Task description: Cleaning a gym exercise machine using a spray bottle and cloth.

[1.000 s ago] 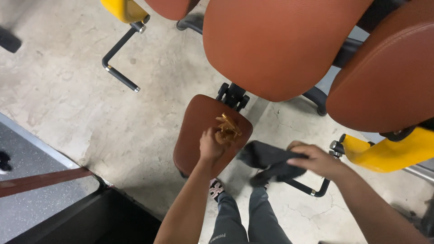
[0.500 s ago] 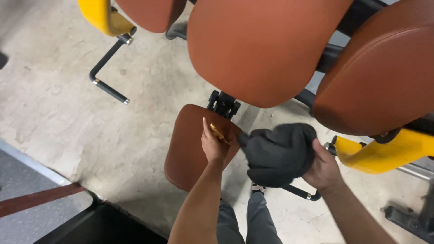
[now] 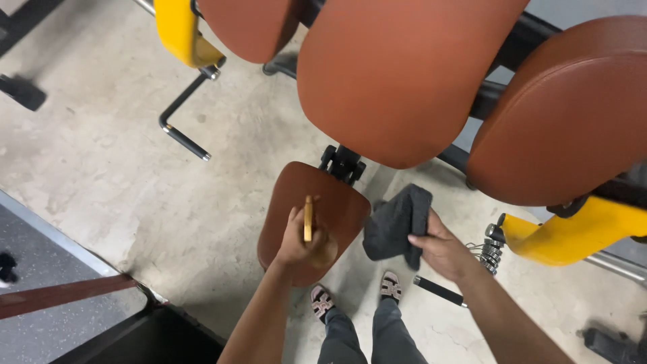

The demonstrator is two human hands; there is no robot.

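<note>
My left hand [image 3: 300, 239] grips a small gold-coloured object [image 3: 308, 218] that sticks up like a thin stick, held over a small brown padded seat [image 3: 337, 202] mounted on a black bracket [image 3: 342, 164]. My right hand [image 3: 441, 251] holds a dark grey cloth [image 3: 397, 221], which hangs just to the right of the small seat. Below the hands, my two feet in sandals [image 3: 355, 294] stand on the concrete floor [image 3: 108, 155].
Large brown padded seats [image 3: 404, 74] fill the top and right [image 3: 573, 114], with yellow frame parts [image 3: 180, 30] at the top left and at the right [image 3: 579, 229]. Black tube legs [image 3: 182, 118] rest on the concrete. A dark step edge [image 3: 135, 330] lies bottom left.
The gold object turned upright in my left hand. My right hand lowered the grey cloth, which now hangs smaller beside the small seat. The view shifted slightly.
</note>
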